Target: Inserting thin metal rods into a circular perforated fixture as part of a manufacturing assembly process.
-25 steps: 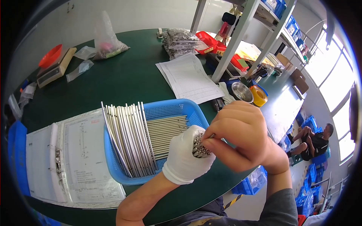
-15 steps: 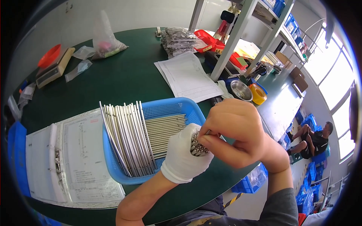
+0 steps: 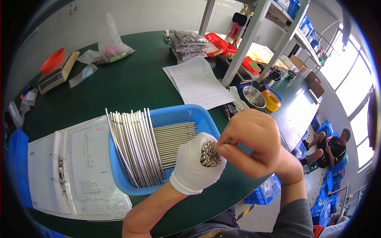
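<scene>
My left hand (image 3: 195, 166), in a white glove, is wrapped round a bundle of thin metal tubes (image 3: 210, 155) whose ends face up toward me. My bare right hand (image 3: 254, 144) pinches something small and thin, a metal pin or rod (image 3: 227, 141), at the right edge of the bundle; its lower end is hidden. Left of the hands stands a blue plastic basket (image 3: 202, 113). Inside it a row of silver metal rods (image 3: 133, 148) leans on the left part, over more rods (image 3: 174, 137) lying crosswise.
An open ring binder (image 3: 89, 166) lies left of the basket on the green table (image 3: 139, 75). Behind are paper sheets (image 3: 198, 81), bagged parts (image 3: 186, 45), a scale (image 3: 59, 73) and a shelf post (image 3: 246, 43). A metal bowl (image 3: 254, 96) stands right. A seated person (image 3: 331, 148) is farther off.
My right hand has shifted slightly right and down, away from the bundle's middle, so more tube ends show. The left hand keeps its hold nearly in place.
</scene>
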A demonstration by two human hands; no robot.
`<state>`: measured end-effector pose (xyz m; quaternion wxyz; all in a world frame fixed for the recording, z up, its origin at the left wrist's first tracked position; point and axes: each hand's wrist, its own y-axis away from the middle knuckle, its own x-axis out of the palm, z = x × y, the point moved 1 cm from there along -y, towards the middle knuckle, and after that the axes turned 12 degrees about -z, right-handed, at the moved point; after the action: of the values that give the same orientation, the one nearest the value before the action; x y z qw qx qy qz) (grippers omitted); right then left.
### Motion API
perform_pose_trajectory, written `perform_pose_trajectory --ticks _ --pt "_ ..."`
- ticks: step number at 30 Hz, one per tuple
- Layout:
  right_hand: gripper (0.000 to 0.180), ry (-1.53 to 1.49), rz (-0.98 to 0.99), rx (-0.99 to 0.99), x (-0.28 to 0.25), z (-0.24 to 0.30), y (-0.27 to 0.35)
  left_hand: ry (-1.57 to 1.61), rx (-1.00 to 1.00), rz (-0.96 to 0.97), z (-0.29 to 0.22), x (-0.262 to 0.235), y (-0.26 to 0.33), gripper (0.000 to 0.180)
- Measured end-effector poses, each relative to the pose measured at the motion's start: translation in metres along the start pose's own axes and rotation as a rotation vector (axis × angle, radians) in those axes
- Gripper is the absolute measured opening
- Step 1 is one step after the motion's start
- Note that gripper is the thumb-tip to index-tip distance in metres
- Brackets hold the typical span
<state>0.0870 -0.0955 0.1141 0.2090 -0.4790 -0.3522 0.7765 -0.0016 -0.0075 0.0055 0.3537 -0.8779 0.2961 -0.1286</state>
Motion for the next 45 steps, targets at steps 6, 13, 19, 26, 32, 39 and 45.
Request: perform_pose_trajectory --ticks 6,13,19,26,32,39,45 --pt "0.01 0.004 0.0 -0.064 0.001 0.002 -0.002 0.033 0.011 0.002 0.002 0.0 0.002 0.021" --pt "0.012 0.046 0.03 -0.129 0.002 0.006 -0.006 0.035 0.051 -0.01 0.008 0.003 0.005 0.021" --pt "0.011 0.037 -0.039 -0.083 0.001 0.002 0.005 -0.056 0.063 0.009 0.001 -0.001 0.002 0.023" --pt "0.011 0.019 -0.049 -0.096 0.001 0.002 0.004 0.042 -0.015 0.002 -0.001 -0.004 0.0 0.024" --pt "0.011 0.011 -0.008 -0.086 -0.002 0.003 0.003 0.021 0.019 -0.001 0.0 -0.003 0.001 0.026" --pt "0.01 0.069 -0.004 -0.114 -0.005 0.007 0.002 0.0 -0.015 -0.004 0.004 -0.001 0.004 0.027" --pt "0.01 0.045 -0.014 -0.055 -0.007 0.005 0.008 0.102 -0.091 -0.011 0.0 -0.002 0.003 0.027"
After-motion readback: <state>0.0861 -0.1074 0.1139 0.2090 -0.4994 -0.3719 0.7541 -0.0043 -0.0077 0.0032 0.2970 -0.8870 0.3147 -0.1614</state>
